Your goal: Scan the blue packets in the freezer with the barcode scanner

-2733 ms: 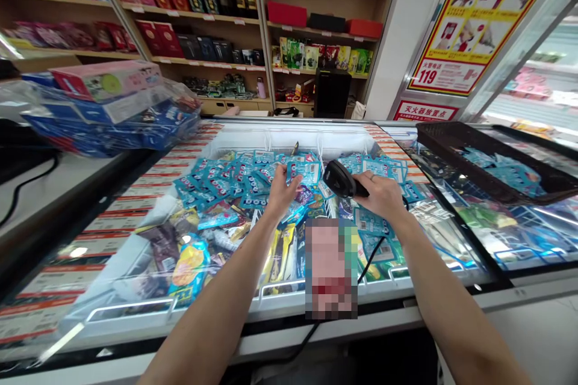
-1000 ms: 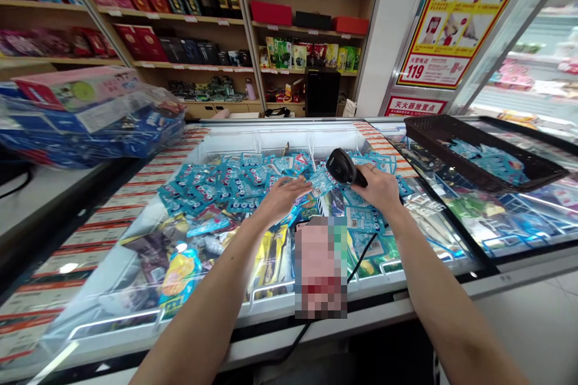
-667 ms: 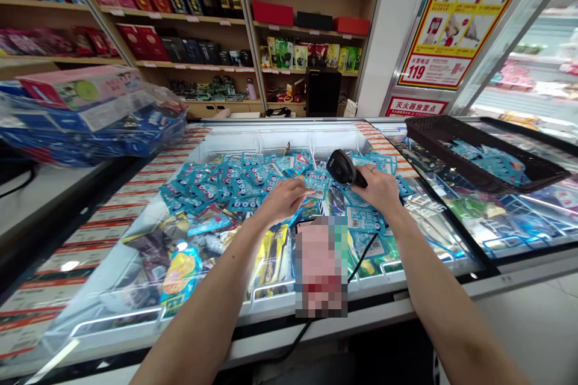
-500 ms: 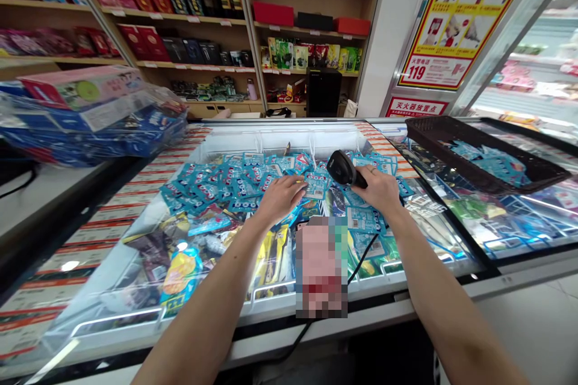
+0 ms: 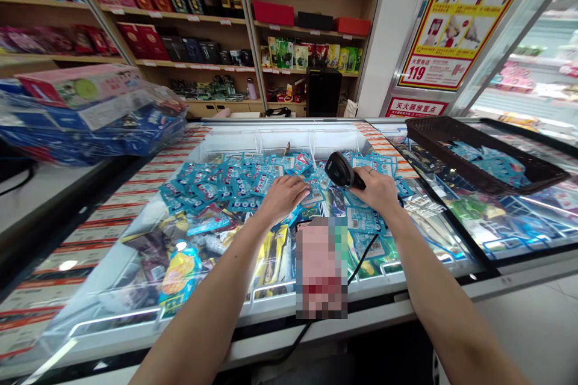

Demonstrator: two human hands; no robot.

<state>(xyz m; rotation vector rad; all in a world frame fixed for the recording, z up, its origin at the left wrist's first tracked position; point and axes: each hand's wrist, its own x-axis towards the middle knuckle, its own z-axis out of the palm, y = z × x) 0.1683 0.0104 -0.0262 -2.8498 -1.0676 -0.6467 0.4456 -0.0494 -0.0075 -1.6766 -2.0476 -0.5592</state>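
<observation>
My right hand (image 5: 378, 192) is wrapped around the handle of a black barcode scanner (image 5: 339, 169), its head facing left over the packets. My left hand (image 5: 284, 195) has its fingers curled at the edge of a small blue packet (image 5: 315, 194) with a white printed patch; the fingertips are partly hidden. Many similar blue packets (image 5: 208, 186) lie spread on the freezer's glass top, left of and behind my left hand. More blue packets (image 5: 363, 219) lie under and beside my right wrist. A black cable (image 5: 365, 260) runs from the scanner side toward the front edge.
A blurred-out phone-like object (image 5: 321, 264) lies near the front edge of the glass-topped freezer (image 5: 271, 329). At right stands a dark brown basket (image 5: 537, 177) with blue packets inside. Plastic-wrapped boxes (image 5: 90, 111) are stacked at left. Stocked shelves (image 5: 194, 18) rise behind.
The blue packet at my left fingertips has tilted and shifted slightly toward me. My left hand has edged a little to the right. The scanner has barely moved.
</observation>
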